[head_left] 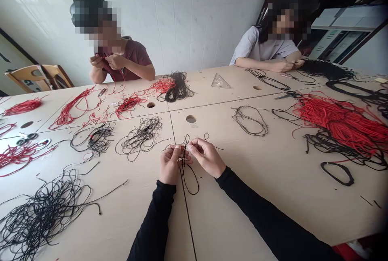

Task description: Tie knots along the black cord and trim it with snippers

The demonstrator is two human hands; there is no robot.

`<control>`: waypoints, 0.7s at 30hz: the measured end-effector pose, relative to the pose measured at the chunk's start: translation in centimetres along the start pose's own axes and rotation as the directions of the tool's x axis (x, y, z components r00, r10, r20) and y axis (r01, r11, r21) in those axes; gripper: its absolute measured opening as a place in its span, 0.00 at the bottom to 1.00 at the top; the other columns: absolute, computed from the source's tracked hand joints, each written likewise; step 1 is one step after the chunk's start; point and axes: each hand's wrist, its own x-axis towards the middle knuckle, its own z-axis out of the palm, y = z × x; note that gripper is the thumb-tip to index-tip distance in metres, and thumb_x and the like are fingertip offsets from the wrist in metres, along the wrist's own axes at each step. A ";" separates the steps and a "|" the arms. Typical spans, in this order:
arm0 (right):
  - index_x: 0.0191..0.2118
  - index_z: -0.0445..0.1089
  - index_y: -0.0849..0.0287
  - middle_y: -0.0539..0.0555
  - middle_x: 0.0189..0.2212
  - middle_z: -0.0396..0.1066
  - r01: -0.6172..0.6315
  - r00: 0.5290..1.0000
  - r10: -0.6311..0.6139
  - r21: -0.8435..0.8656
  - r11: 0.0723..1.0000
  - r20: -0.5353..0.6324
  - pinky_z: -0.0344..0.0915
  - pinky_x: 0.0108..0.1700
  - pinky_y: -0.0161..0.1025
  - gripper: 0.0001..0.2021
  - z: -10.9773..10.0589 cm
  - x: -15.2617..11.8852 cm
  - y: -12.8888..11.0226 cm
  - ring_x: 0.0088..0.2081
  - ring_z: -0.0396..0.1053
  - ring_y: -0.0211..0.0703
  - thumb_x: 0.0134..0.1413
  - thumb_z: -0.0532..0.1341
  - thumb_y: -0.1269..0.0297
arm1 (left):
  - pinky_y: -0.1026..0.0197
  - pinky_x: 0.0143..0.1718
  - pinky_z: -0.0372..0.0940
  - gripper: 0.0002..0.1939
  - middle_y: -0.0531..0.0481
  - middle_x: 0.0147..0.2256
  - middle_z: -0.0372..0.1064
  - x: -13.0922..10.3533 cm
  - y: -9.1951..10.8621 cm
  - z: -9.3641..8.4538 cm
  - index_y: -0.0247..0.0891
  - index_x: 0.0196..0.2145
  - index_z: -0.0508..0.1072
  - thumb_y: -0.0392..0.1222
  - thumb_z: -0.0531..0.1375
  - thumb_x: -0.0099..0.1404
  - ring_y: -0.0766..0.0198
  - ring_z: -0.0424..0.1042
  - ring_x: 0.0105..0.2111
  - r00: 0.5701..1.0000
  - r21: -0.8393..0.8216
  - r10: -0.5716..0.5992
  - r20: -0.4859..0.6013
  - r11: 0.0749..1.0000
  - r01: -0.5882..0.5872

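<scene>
Near the middle of the table, a thin black cord (198,188) hangs in a loop below my fingers, with shorter ends sticking out above and to the sides. My left hand (170,164) pinches it between thumb and fingers. Close beside it, my right hand (209,156) is closed with thumb and forefinger at the same cord, by what looks like a knot. The exact fingertip contact is too small to make out. Past my hands lie a bundle of thin black cords (142,137) on the left and a coiled black cord (251,121) on the right.
A large tangle of black cords (45,212) spreads over the near left. Red cords (339,119) are heaped at right, beside black-handled scissors (287,95). A triangular ruler (220,82) lies farther back. Two people sit across the table (242,216), each handling cord.
</scene>
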 end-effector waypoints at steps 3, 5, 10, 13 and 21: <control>0.33 0.65 0.59 0.51 0.26 0.68 -0.033 0.999 0.030 0.096 0.995 0.027 0.64 0.31 0.36 0.12 0.1 0.0 -0.1 0.27 0.65 0.38 0.58 0.55 0.55 | 0.59 0.28 0.70 0.16 0.49 0.25 0.70 -0.1 -0.1 0.1 0.32 0.33 0.69 0.48 0.65 0.54 0.65 0.71 0.24 1.000 -0.006 -0.006 0.018 1.000 0.006; 0.32 0.65 0.58 0.50 0.25 0.68 -0.048 0.999 0.044 0.132 0.990 0.030 0.65 0.30 0.36 0.12 0.1 0.0 -0.1 0.26 0.65 0.38 0.57 0.56 0.55 | 0.59 0.28 0.70 0.16 0.50 0.25 0.70 -0.2 -0.1 0.2 0.32 0.32 0.69 0.47 0.66 0.52 0.66 0.70 0.23 1.000 0.010 0.006 0.014 1.000 -0.006; 0.35 0.64 0.58 0.49 0.23 0.64 -0.085 0.995 0.071 0.231 0.969 0.069 0.65 0.25 0.36 0.13 0.1 0.1 -0.2 0.23 0.63 0.37 0.57 0.56 0.52 | 0.59 0.26 0.69 0.16 0.51 0.22 0.68 -0.4 0.2 0.5 0.33 0.30 0.68 0.47 0.67 0.51 0.67 0.69 0.21 1.000 0.051 -0.008 0.021 0.999 0.007; 0.33 0.63 0.57 0.49 0.23 0.64 -0.098 0.993 0.078 0.272 0.957 0.084 0.65 0.24 0.37 0.13 0.1 0.1 -0.3 0.23 0.62 0.37 0.55 0.57 0.51 | 0.60 0.25 0.69 0.16 0.51 0.23 0.68 -0.4 0.3 0.6 0.33 0.30 0.68 0.47 0.66 0.51 0.66 0.69 0.21 0.999 0.067 -0.008 0.054 0.998 0.004; 0.33 0.64 0.58 0.49 0.22 0.66 -0.051 0.999 0.048 0.160 0.986 0.022 0.65 0.28 0.37 0.12 0.2 -0.1 -0.2 0.24 0.64 0.38 0.56 0.57 0.54 | 0.60 0.24 0.69 0.17 0.53 0.21 0.67 -0.3 0.0 0.6 0.34 0.29 0.67 0.47 0.67 0.50 0.68 0.68 0.19 0.998 0.084 -0.014 0.054 0.996 0.010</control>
